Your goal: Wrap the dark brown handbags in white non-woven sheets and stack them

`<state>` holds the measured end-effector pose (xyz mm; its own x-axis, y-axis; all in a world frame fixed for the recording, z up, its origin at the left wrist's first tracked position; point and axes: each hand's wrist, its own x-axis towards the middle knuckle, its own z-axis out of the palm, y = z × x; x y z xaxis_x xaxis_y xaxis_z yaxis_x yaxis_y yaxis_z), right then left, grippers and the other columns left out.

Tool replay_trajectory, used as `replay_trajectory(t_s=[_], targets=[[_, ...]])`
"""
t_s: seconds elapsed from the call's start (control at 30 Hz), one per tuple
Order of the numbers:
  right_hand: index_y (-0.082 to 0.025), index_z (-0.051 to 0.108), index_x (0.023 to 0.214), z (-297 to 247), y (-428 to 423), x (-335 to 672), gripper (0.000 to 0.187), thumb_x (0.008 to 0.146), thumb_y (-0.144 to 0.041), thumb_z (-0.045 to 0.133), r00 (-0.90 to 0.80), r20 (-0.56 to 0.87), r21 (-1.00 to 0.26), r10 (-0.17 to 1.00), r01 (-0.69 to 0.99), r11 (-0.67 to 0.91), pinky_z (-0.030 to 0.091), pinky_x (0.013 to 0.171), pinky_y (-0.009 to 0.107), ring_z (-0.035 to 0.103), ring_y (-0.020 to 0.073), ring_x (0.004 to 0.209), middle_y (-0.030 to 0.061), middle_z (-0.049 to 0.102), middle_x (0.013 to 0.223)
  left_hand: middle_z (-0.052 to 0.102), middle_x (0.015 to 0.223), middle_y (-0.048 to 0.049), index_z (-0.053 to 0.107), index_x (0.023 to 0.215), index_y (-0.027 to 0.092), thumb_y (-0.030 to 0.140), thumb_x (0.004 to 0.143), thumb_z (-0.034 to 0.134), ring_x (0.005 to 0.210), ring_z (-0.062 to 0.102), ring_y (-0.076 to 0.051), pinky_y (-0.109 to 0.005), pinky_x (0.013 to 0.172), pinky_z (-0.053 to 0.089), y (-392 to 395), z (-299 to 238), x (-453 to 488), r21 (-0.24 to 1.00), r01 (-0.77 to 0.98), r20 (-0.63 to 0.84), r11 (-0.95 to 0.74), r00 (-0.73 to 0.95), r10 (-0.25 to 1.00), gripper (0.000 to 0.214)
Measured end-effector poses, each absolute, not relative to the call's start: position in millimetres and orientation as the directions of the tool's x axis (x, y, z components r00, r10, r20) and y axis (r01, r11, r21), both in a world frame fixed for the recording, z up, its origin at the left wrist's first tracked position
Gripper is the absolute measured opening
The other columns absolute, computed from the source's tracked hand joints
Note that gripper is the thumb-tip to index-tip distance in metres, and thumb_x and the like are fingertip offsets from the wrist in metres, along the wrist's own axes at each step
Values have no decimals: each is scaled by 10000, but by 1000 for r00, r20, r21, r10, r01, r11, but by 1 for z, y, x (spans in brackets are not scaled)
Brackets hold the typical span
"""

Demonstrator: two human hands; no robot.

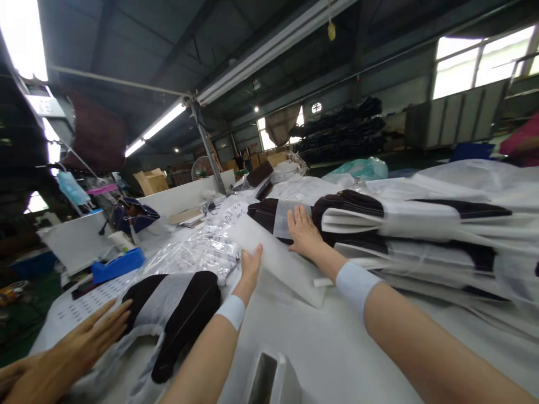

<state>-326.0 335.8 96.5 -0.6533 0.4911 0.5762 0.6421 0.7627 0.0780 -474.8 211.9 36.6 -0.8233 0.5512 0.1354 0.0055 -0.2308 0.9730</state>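
My left hand (251, 264) pinches the edge of a thin white sheet (280, 258), which slants across the table between my two arms. Flat and with its fingers spread, my right hand (304, 231) rests on a dark item with a pale wrapped band (263, 214), beside the far part of the sheet. Right of that hand lies a stack of dark stitched pieces (351, 203) layered with white sheets and wrapping. At lower left is a dark bag-like piece (191, 303) with a pale band and a white-wrapped handle; another person's hands (84, 342) touch its left side.
Clear plastic packs (202, 247) lie beyond my left hand, near a sheet with handwriting (233, 213). A blue tray (118, 265) sits at the left. A white open-topped holder (273, 376) stands at the near edge. Turquoise plastic (362, 167) lies at the back.
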Motion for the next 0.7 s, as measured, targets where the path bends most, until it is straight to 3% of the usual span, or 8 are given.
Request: replay_trajectory(t_s=[0.13, 0.2, 0.3, 0.37, 0.43, 0.57, 0.7], targets=[[-15, 177, 1524, 88, 345, -335, 1349, 430, -212, 942, -610, 535, 16, 584, 699, 715, 239, 1152, 534, 247, 478, 1407, 354, 164, 1545, 582, 1314, -120, 364, 1321, 238, 213, 619, 899, 1117, 622, -211, -323, 956, 511, 240, 21, -463, 959, -119, 56, -256, -808, 586, 883], [-27, 188, 1526, 87, 346, -335, 1222, 525, -125, 881, -598, 548, -2, 585, 698, 716, 299, 1127, 489, 361, 427, 1347, 319, 328, 1485, 631, 1227, -139, 411, 1288, 196, 225, 651, 879, 1033, 657, -227, -358, 900, 551, 248, 12, -460, 947, -227, -33, -229, -774, 632, 791], [-41, 359, 1450, 91, 345, -333, 818, 704, -46, 694, -593, 565, -18, 574, 687, 727, 417, 1016, 410, 482, 331, 1200, 226, 546, 1272, 701, 997, -146, 575, 1078, 126, 242, 687, 845, 938, 686, -262, -390, 860, 573, 256, 7, -460, 912, -379, -159, -158, -681, 715, 489], [-75, 539, 1277, 96, 343, -333, 502, 778, -33, 581, -587, 562, -28, 582, 690, 723, 456, 942, 383, 504, 296, 1131, 187, 578, 1187, 709, 889, -134, 615, 970, 117, 231, 683, 831, 887, 695, -277, -404, 842, 580, 259, 9, -462, 888, -443, -208, -124, -627, 751, 378], [-105, 623, 1096, 101, 341, -334, 305, 823, -31, 508, -586, 564, -29, 582, 690, 723, 443, 954, 395, 487, 287, 1143, 177, 567, 1190, 707, 850, -119, 621, 944, 118, 216, 711, 782, 855, 699, -275, -410, 833, 584, 263, 14, -461, 872, -476, -226, -114, -598, 769, 300], [-99, 634, 1001, 105, 335, -335, 242, 820, -24, 493, -616, 547, -29, 566, 662, 749, 351, 1044, 470, 451, 314, 1212, 206, 494, 1320, 701, 817, -109, 621, 908, 121, 192, 813, 580, 833, 699, -255, -416, 846, 580, 273, 26, -450, 868, -482, -207, -115, -564, 799, 125], [-99, 567, 1112, 103, 324, -331, 340, 818, 3, 430, -668, 516, -48, 536, 603, 797, 409, 942, 376, 553, 235, 1040, 152, 601, 1135, 699, 807, -104, 627, 839, 147, 196, 818, 537, 879, 689, -262, -433, 881, 566, 274, 37, -436, 910, -390, -129, -139, -586, 800, 105]])
